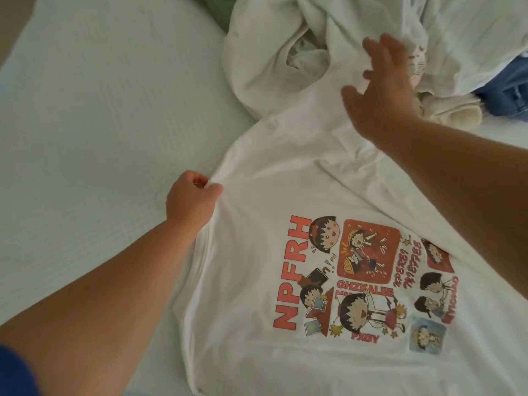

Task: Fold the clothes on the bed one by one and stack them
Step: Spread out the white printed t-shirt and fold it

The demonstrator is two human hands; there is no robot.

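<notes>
Nearest to the person lies a white T-shirt [257,224], spread print-side up over the bed [100,124], filling the frame from 6 o'clock round to 3 o'clock. Its print [363,275] is a block of cartoon figures in red, with the letters NPFRH running up one side.

At about 9 o'clock of the shirt, the left hand [190,200] pinches the cloth's edge, fingers curled and thumb closed on a small fold, pulling it slightly taut. Up at 1 o'clock, the right hand [380,90] hovers with fingers spread and straight, holding nothing; whether its fingertips brush the fabric beneath is hard to tell, since the hand is blurred. Both forearms are bare, and a bit of blue sleeve [14,370] shows at 7 o'clock.

Beyond the right hand, at 12 to 1 o'clock, a heap of crumpled white clothes [285,47] sits touching the far end of the shirt. Just beside the heap at 2 o'clock is something beige and soft [451,110], possibly socks, and past it at 3 o'clock a piece of blue denim [505,92] at the frame's edge. A patch of green cloth [220,7] peeks out at 12 o'clock behind the heap. The bed's covering is white with a fine woven texture, reaching from 8 to 11 o'clock.
</notes>
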